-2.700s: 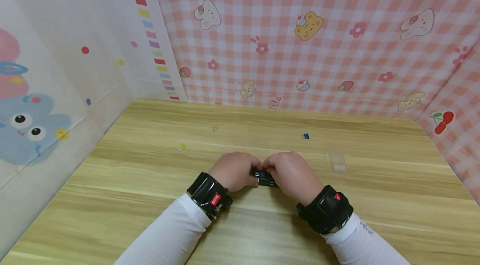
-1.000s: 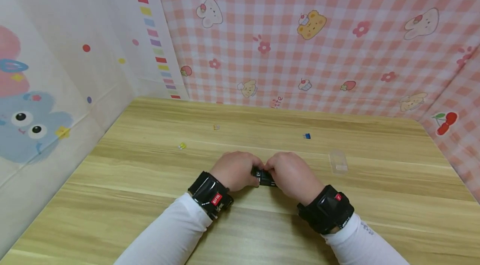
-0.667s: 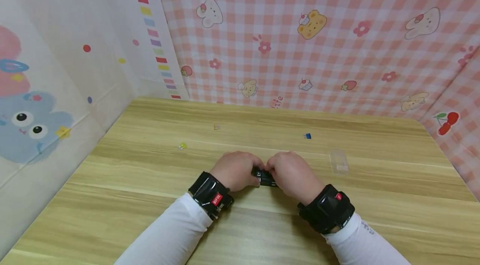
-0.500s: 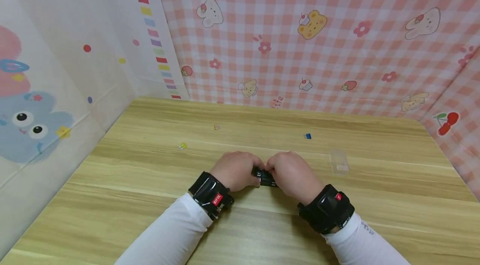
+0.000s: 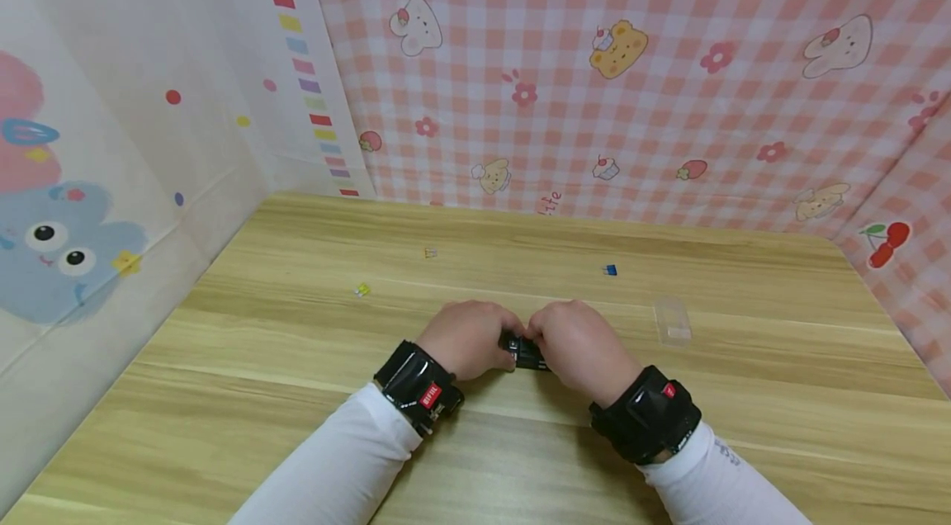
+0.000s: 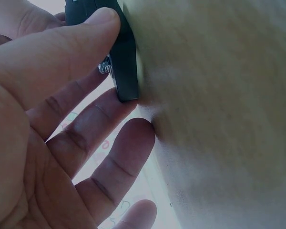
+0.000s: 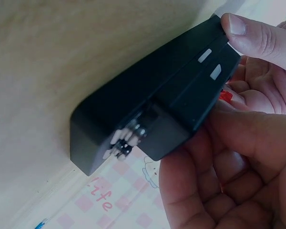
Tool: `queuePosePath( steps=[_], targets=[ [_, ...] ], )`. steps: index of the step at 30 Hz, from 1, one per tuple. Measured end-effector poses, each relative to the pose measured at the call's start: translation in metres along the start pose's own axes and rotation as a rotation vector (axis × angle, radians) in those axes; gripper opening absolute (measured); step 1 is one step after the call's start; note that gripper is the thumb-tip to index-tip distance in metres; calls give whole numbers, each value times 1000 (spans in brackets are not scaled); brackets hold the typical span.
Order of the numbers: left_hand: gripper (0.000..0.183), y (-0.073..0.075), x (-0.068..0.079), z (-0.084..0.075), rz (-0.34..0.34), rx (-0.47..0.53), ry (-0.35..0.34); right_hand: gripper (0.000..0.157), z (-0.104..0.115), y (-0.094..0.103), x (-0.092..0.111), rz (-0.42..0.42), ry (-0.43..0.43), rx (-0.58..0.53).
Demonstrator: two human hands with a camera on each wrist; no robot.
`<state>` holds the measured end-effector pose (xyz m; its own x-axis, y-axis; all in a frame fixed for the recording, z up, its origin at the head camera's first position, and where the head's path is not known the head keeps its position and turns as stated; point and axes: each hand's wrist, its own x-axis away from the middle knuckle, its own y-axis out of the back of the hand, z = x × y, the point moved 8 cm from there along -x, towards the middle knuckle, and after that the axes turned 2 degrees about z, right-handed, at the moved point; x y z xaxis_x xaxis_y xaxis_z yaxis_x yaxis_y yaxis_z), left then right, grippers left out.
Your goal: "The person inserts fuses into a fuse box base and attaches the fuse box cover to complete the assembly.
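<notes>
A black fuse block (image 5: 527,352) with metal terminals at its ends stands on the table between the hands. The left hand (image 5: 468,339) grips its left end, thumb on the near side and fingers beyond, as the left wrist view also shows. The right hand (image 5: 583,350) bends over the block from the right. In the right wrist view a small red blade fuse (image 7: 225,95) peeks out at the top of the block, pinched by the right fingers. Those fingers hide most of the fuse, and in the head view it is out of sight.
On the wooden table (image 5: 297,426) lie a yellow blade fuse (image 5: 361,290), a pale orange one (image 5: 430,253) and a blue one (image 5: 610,270). A clear plastic cover (image 5: 672,321) lies right of the right hand. Patterned cloth (image 5: 557,129) borders the back and sides.
The red fuse showed by the right fingertips 2.7 s ago; now the head view no longer shows it. Both hands have stayed at the block, nearly still.
</notes>
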<state>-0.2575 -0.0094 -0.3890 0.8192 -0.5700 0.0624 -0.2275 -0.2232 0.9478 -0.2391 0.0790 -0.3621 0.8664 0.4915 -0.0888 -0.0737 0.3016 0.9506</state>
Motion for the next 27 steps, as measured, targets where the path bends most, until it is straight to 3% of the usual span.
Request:
queuePosePath(
  steps=[27],
  targets=[
    [37,0,1,-1,6,11,4,19,3,-2,0,-35,33,65]
  ],
)
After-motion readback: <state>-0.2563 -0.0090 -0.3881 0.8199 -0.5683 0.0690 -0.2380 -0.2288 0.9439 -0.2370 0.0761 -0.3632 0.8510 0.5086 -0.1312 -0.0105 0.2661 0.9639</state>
